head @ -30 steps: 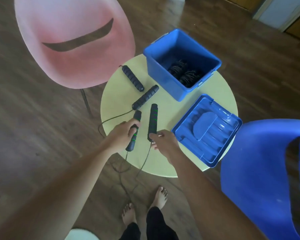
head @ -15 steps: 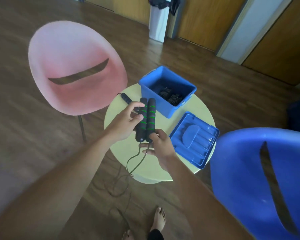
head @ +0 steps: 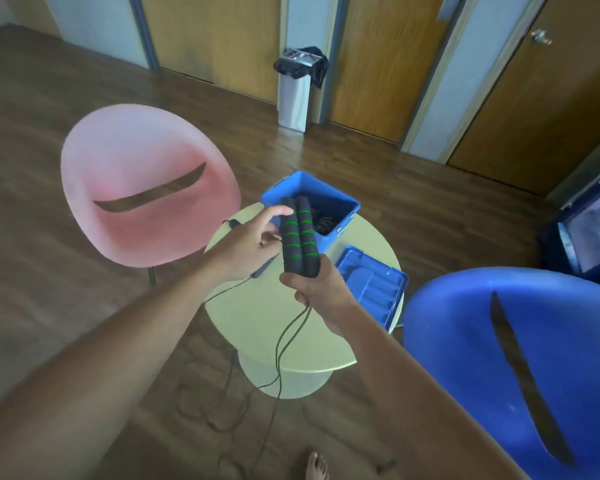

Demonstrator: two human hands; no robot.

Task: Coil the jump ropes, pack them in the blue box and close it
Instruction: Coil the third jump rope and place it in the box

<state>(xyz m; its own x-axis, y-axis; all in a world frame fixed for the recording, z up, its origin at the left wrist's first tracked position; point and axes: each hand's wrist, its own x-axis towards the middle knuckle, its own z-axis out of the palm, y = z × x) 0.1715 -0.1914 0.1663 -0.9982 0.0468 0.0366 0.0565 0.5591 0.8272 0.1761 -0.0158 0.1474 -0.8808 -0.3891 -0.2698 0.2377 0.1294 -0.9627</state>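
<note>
Right hand (head: 317,284): is curling its fingers round the lower ends of the two black foam jump-rope handles with green rings (head: 300,237), clamping them side by side and holding them upright above the table.
Left hand (head: 246,245): is hovering at the left of the pair with its fingers nearly straight and loosely spread. One of its fingertips (head: 281,212) is lying against the upper part of the left handle, and the hand is closing round nothing.
Thin black cord (head: 278,355): is hanging in two strands from under the right hand, crossing the table's front edge and trailing in loose loops on the wooden floor.
Open blue plastic box (head: 331,241): is standing at the far side of the round pale yellow table (head: 302,341), just behind the raised handles, with dark coiled ropes (head: 324,222) lying inside it.
Blue plastic lid (head: 371,285): is lying flat on the table to the right of the right hand, near the box but apart from it.
Plain black handles of a second rope: one (head: 235,223) is showing beyond the left hand and the other (head: 262,268) is lying beneath it, both on the table.
Pink shell chair (head: 146,188): is standing left of the table.
Blue shell chair (head: 499,341): is standing to its right.
Bare foot (head: 316,467): is showing at the bottom edge.
</note>
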